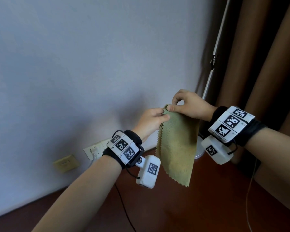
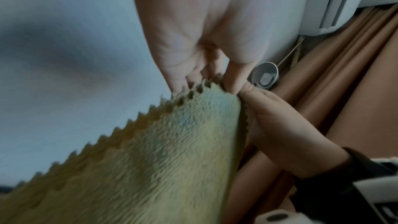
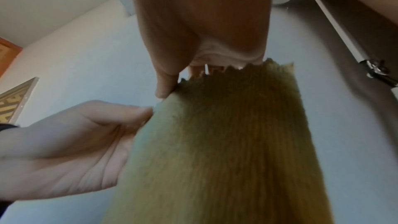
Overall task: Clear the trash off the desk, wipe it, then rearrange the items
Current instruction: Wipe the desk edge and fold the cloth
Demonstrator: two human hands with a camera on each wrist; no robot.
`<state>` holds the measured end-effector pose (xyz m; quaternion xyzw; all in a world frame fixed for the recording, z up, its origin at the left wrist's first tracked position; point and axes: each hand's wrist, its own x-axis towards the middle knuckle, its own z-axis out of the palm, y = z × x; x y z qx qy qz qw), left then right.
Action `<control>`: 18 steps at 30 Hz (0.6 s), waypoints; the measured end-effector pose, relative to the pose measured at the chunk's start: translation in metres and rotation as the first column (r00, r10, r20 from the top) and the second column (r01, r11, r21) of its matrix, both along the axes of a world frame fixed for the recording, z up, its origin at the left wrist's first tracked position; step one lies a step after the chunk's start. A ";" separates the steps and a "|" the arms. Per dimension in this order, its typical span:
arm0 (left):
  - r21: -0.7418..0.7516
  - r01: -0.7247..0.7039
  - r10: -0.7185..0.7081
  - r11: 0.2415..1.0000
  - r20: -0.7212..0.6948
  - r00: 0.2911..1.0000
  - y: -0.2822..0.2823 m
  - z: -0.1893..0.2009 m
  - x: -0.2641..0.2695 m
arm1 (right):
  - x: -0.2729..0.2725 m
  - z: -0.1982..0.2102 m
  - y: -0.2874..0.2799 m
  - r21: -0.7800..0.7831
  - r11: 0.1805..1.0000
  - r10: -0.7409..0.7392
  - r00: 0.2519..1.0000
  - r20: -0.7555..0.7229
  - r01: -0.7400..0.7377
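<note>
Both hands hold up a green cloth point(image 1: 176, 148) in the air, above the dark brown desk point(image 1: 208, 206). The left hand point(image 1: 149, 122) pinches the top edge of the cloth between its thumb and fingers, and the right hand point(image 1: 189, 104) pinches the same top edge just beside it, so the two hands almost touch at the top of the cloth. The other fingers of the right hand are curled in a little ring. The cloth hangs straight down from the two pinches, and its zigzag bottom edge is close to the desk but looks a little above it. It looks folded or doubled, since two zigzag edges show along its left side. Behind the cloth stands a white lamp pole point(image 1: 214, 61), and its round base point(image 1: 199, 149) peeks out at the right side of the cloth. A brown curtain point(image 1: 266, 64) hangs to the right of the cloth, and a wall plug point(image 1: 94, 150) sits low on the wall to the left of it. I think this is the wiping step, with the cloth being made ready. Next the hands may need to spread or fold the cloth, then bring it down flat on the desk and rub.
</note>
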<state>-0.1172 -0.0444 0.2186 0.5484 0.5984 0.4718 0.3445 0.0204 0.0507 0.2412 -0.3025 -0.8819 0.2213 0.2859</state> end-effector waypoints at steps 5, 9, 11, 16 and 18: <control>-0.047 0.085 -0.081 0.995 0.068 0.994 -0.004 -0.008 0.009 | -0.003 0.009 -0.004 -0.006 0.996 0.083 0.978 -0.194 -0.085; -0.092 0.057 -0.054 0.994 0.031 0.998 -0.002 -0.022 0.018 | -0.008 0.014 -0.003 0.054 0.992 0.123 0.967 -0.224 -0.114; -0.100 0.055 -0.048 0.993 0.068 0.996 -0.002 -0.025 0.019 | -0.007 0.013 0.000 0.074 0.995 0.086 0.979 -0.187 -0.073; -0.137 -0.025 0.070 0.990 0.328 0.942 0.000 -0.021 0.010 | 0.007 -0.011 0.010 -0.385 0.901 -0.300 0.928 -0.222 0.199; -0.151 -0.065 0.117 0.986 0.368 0.922 0.002 -0.020 0.006 | 0.014 -0.025 0.001 -0.712 0.693 -0.256 0.961 -0.101 0.110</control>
